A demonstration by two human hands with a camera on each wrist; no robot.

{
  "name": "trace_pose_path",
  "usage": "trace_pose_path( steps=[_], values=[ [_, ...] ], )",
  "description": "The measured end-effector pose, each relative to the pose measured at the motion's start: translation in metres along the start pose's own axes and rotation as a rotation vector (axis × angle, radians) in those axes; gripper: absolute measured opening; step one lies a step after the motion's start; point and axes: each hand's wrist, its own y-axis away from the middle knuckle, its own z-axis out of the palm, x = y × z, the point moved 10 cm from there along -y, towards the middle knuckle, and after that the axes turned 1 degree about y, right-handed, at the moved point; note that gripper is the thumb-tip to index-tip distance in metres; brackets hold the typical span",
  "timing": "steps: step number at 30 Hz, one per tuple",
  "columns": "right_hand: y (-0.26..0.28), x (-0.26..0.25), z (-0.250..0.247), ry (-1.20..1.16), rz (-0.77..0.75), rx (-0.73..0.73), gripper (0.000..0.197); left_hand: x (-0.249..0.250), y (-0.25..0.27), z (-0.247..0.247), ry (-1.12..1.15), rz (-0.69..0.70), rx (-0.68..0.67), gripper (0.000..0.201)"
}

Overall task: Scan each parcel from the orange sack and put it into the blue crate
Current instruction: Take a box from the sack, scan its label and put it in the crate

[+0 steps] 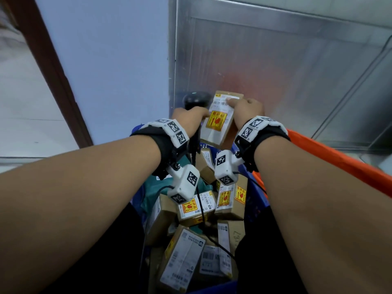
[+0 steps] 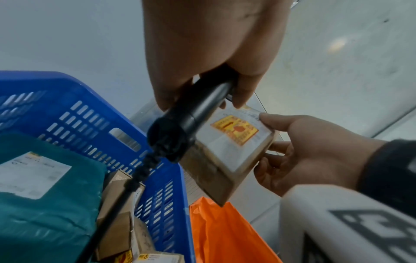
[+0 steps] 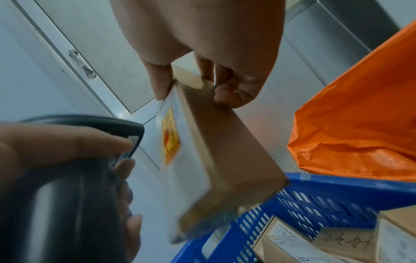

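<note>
My right hand (image 1: 247,110) grips a small cardboard parcel (image 1: 220,119) by its far end, thumb on the white label, above the far end of the blue crate (image 2: 74,99). The parcel (image 3: 216,151) carries a yellow and red sticker and tilts towards me. My left hand (image 1: 188,118) grips a black corded barcode scanner (image 1: 196,99), its head close to the parcel's label. In the left wrist view the scanner (image 2: 193,113) handle lies across the parcel (image 2: 227,153). The orange sack (image 1: 339,160) stands right of the crate.
The blue crate (image 1: 252,200) holds several cardboard parcels (image 1: 230,198) and a teal mailer bag (image 2: 45,195). The scanner's black cable (image 1: 203,213) hangs down over them. A metal cabinet (image 1: 275,60) stands behind, and a pale wall (image 1: 110,60) with a brown door frame is at the left.
</note>
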Motion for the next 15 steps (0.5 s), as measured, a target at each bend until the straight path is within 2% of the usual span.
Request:
trace_pose_path(
  steps=[4, 6, 9, 15],
  values=[
    [0.003, 0.0, -0.001, 0.135, 0.012, -0.065, 0.028, 0.001, 0.004, 0.01, -0.003, -0.003, -0.086, 0.034],
    [0.006, 0.004, -0.006, 0.096, 0.076, -0.047, 0.023, 0.003, 0.006, 0.014, -0.006, -0.007, -0.112, 0.036],
    [0.007, 0.011, -0.012, 0.03, 0.161, -0.017, 0.019, 0.004, 0.008, 0.016, -0.036, 0.002, -0.135, 0.026],
    [0.004, 0.014, -0.018, 0.044, 0.177, -0.013, 0.022, 0.002, 0.008, 0.02, -0.027, -0.001, -0.178, 0.017]
  ],
)
